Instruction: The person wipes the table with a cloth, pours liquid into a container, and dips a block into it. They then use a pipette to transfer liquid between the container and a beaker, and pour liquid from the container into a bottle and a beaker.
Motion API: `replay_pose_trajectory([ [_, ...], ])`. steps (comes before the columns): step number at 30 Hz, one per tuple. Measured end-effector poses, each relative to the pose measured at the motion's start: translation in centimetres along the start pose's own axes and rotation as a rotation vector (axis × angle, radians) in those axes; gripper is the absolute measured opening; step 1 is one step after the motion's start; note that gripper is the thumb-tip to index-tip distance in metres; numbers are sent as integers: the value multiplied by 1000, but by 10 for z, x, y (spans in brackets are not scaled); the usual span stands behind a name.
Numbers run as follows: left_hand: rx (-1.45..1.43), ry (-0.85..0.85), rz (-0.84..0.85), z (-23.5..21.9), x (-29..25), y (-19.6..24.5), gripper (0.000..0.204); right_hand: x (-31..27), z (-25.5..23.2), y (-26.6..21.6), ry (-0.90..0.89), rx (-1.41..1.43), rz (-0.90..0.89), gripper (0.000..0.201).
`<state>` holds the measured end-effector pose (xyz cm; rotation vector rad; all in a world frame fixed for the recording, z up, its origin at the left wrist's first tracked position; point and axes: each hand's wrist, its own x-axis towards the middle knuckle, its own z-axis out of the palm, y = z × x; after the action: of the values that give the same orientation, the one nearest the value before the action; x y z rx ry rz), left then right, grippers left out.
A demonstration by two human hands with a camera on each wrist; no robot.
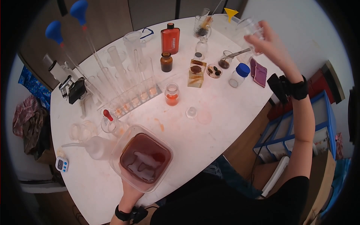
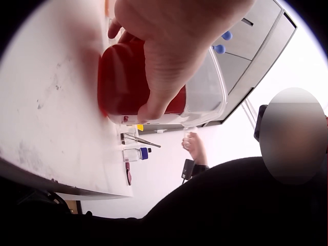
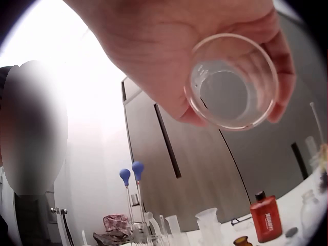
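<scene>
Blur smears the right grip (image 1: pixel 270 42) curled round a beaker (image 3: pixel 225 95); the left grip (image 2: pixel 174 48) clasps a tub (image 2: pixel 207 95), fingers (image 2: pixel 114 29) partly hidden.

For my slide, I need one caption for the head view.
At a white table, the left hand grips a tub of dark red liquid while the right hand holds a clear vessel.
</scene>
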<state>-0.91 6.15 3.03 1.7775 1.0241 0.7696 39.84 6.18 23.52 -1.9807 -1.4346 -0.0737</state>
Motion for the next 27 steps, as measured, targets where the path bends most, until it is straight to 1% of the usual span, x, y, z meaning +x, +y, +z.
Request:
replay_pose_trajectory([
  [1, 67, -46, 26, -3, 1, 0, 105, 2, -10, -12, 149, 67, -115, 48],
  [2, 135, -93, 54, -6, 1, 0, 106, -1, -12, -17, 154, 65, -110, 48],
  [3, 136, -99, 59, -6, 2, -1, 106, -6, -13, -21, 207, 115, -177, 54],
  [4, 99, -64, 87, -4, 2, -4, 107, -10, -12, -24, 259, 165, -245, 60],
  [5, 63, -30, 110, -2, 1, -6, 108, -14, 13, -7, 167, 104, -107, 61],
  [6, 65, -36, 110, -1, -1, -7, 108, -17, 48, 21, 73, 45, 30, 61],
  [7, 61, -29, 88, 1, -2, -8, 108, -18, 65, 37, -741, 21, 337, 62],
  [8, 63, -26, 73, -2, -1, -7, 109, -36, 92, 63, -675, -228, 246, 56],
  [9, 61, -22, 90, -2, 3, -7, 109, -46, 107, 78, -591, -488, 141, 51],
  [10, 18, -53, 79, -1, 4, -7, 110, -46, 101, 71, -580, -495, 139, 51],
  [11, -22, -89, 61, 0, 3, -7, 110, -46, 93, 59, -486, -194, 210, 55],
  [12, -25, -89, 66, 0, 3, -8, 110, -47, 87, 48, -385, 105, 275, 59],
  [13, 3, -72, 77, -1, 2, -10, 110, -51, 84, 38, -383, 104, 278, 59],
  [15, 67, -45, 107, -4, 3, -12, 111, -61, 82, 22, -298, 328, -10, 58],
  [16, 69, -49, 116, -4, 5, -10, 111, -65, 85, 18, -288, 327, -8, 58],
  [18, 14, -37, 54, -2, 5, -5, 109, -72, 93, 12, -282, 640, -265, 62],
  [19, 16, -41, 51, -2, 5, -2, 109, -76, 93, 7, -282, 641, -260, 62],
  [21, 6, -33, 7, -1, 6, 2, 109, -83, 86, -6, -284, 503, -381, 65],
  [22, 10, -34, 3, -2, 5, -2, 109, -85, 82, -12, -326, 519, -426, 67],
  [23, 54, -32, 53, -4, 3, -10, 102, -85, 86, -11, -327, 524, -424, 67],
  [24, 98, -29, 104, -5, 2, -14, 96, -85, 89, -10, -345, 603, -479, 66],
  [25, 101, -30, 102, -5, 4, -11, 96, -86, 92, -9, -363, 681, -533, 65],
  [26, 95, -34, 96, -4, 5, -6, 103, -87, 91, -10, -368, 686, -534, 60],
  [27, 88, -39, 90, -4, 6, -3, 109, -88, 89, -13, -368, 689, -532, 60],
])
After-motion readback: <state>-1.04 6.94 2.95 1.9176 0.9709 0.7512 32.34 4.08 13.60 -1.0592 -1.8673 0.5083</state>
